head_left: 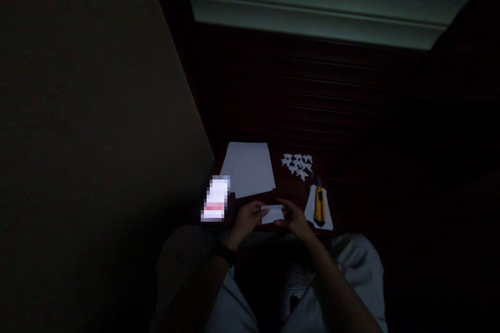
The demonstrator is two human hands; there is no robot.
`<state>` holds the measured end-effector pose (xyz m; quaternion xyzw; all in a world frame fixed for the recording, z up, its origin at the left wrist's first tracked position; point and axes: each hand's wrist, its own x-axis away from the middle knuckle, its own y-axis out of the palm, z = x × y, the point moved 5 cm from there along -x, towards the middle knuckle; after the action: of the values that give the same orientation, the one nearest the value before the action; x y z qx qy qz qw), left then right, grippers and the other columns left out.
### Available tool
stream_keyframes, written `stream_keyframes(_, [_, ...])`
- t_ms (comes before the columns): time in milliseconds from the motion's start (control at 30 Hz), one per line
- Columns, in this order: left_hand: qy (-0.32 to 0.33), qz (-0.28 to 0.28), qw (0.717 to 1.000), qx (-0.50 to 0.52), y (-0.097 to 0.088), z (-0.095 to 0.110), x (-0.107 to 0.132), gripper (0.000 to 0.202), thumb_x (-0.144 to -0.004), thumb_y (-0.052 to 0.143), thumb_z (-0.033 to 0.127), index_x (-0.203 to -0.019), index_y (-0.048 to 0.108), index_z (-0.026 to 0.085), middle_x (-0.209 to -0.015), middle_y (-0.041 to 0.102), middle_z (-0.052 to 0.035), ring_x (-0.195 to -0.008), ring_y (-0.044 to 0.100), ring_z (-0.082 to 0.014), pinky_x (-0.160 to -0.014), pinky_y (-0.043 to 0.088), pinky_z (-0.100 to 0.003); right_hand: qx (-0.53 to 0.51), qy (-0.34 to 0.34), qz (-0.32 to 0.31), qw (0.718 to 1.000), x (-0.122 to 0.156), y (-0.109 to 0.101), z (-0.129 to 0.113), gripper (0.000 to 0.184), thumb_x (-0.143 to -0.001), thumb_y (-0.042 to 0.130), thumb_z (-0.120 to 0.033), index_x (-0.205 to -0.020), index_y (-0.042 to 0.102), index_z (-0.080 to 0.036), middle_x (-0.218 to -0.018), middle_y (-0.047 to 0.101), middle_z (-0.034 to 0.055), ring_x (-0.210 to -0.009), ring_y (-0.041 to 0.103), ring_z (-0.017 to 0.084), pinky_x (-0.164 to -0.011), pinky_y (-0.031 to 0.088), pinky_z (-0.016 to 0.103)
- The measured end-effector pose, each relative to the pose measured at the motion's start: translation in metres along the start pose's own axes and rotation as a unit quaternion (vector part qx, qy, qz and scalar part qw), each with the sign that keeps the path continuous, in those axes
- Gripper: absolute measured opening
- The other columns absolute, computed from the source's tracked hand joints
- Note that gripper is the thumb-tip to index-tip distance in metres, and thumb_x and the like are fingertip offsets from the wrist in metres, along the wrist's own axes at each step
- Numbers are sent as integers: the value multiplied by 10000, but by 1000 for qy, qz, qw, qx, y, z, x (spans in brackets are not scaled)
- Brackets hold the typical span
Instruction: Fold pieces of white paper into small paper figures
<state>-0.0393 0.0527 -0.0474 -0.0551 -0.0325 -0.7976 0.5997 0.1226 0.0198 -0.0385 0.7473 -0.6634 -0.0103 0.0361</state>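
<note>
Between my two hands is a small white piece of paper (272,214) with a crease or folded edge along its top. My left hand (249,215) pinches its left end, thumb lying on the front. At the right end, my right hand (295,219) grips it with thumb and fingers. Beyond my hands lies a stack of white paper sheets (250,166). Several small folded white paper pieces (298,164) are heaped farther back on the right. A yellow utility knife (319,207) rests on smaller white paper (328,218) to the right of my right hand.
A lit, pixelated phone-like screen (216,197) is at the left, overlapping the sheets' corner. The small dark table (289,195) stands before my knees. A pale wall or panel (117,114) rises on the left, and dark slats (292,83) are behind. The room is dim.
</note>
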Motion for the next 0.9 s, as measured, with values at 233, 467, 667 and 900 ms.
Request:
stream_keyframes(233, [17, 24, 1000, -12, -2, 0, -1, 338, -665, 607, 428, -783, 651, 115, -669, 657, -47, -539, 562, -131, -441, 389, -193, -15, 22, -7, 1000, 2, 2, -4, 680, -532, 738, -212, -1159, 475, -227, -847, 571, 9, -757, 555, 152, -659, 459, 278])
stream_keyframes(467, [14, 25, 999, 45, -1, 2, 0, 304, -644, 649, 379, -786, 671, 112, -768, 683, -75, -664, 609, -178, -596, 464, -246, -120, 57, 50, 990, 1, -10, 3, 418, -617, 694, -325, -1000, 585, -200, -841, 626, 34, -777, 587, 173, -711, 453, 309])
stream_keyframes(667, [7, 18, 998, 61, 0, 2, 0, 271, -636, 665, 355, -760, 658, 114, -741, 682, -71, -637, 612, -171, -567, 467, -237, -150, 101, 44, 982, 1, -10, 13, 443, -527, 752, -321, -917, 591, -186, -766, 640, 21, -668, 603, 170, -643, 487, 333])
stream_keyframes(900, [11, 20, 999, 50, 0, 4, 2, 276, -627, 668, 371, -733, 642, 118, -707, 674, -60, -633, 611, -170, -553, 458, -231, -129, 112, 62, 983, 1, -11, 12, 440, -523, 750, -345, -891, 593, -163, -735, 625, 14, -617, 588, 147, -564, 488, 279])
